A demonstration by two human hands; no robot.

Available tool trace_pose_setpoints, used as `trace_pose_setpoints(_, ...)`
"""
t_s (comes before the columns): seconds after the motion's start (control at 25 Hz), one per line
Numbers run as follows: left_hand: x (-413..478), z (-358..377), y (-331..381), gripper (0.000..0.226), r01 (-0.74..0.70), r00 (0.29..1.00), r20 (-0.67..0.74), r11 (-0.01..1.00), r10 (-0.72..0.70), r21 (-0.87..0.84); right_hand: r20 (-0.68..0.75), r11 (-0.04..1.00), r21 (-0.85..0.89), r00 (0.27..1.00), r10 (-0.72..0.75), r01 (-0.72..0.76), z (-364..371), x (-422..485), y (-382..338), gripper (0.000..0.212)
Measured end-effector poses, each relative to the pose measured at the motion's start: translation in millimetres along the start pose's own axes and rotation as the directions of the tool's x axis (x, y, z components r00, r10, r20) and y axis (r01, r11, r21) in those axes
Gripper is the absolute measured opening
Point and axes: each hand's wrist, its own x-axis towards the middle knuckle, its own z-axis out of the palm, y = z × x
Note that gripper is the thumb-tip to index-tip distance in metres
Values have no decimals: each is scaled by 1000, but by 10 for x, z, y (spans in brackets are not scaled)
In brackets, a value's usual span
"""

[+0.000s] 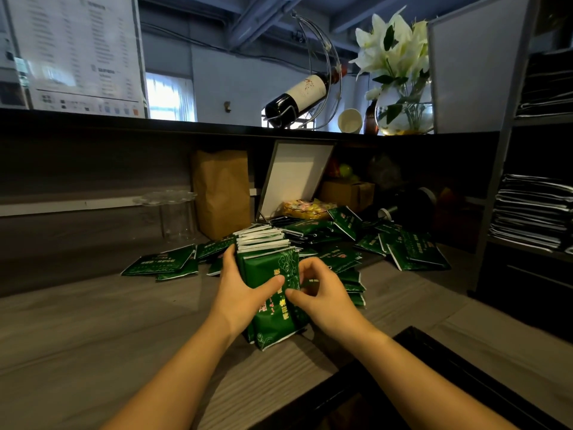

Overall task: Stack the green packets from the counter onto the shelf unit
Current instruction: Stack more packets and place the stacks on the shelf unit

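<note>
We note a bundle of green packets (273, 324) standing on edge on the counter (93, 321), front centre. The left hand (245, 290) grips its left side, thumb across the front packet. The right hand (322, 293) curls round the right side, fingertips pinching the front packet. More loose packets (412, 249) lie scattered behind, near the shelf unit (496, 181) at right, which holds dark stacks (533, 212)

Those green packets (273, 293) between the left hand (245, 290) and right hand (322, 290) are glossy film, with sheen on every crease. Under both hands is the counter (93, 330), matt grey wood grain. Beyond the left hand there's a brown bag (221, 193) of dull, creased paper. High above the right hand sits a shiny dark glass bottle (294, 99) in a bright metal wire cradle (322, 72).
</note>
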Motion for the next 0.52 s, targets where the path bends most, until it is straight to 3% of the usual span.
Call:
trace_pose_setpoints(0.16, 49, -47, 32, 90, 16, 998, 56, 999, -14, -30, 99, 904, 378, 979, 176, -201, -15, 113, -119, 50)
trace_pose_setpoints(0.32, -1, -30, 61, 81, 24, 994, 108, 998, -18, -55, 133, 869, 428, 969, 210, -247, 134, 292, -143, 68)
trace_pose_setpoints(0.48, 10, -51, 55, 85, -4, 994, 108, 995, 14, -98, 50, 844, 504, 982, 183, -183, 194, 341, -113, 37)
trace_pose_setpoints(0.52, 27, -58, 51, 85, -9, 994, 108, 993, 22, -116, 38, 843, 512, 985, 171, -166, 188, 354, -112, 38)
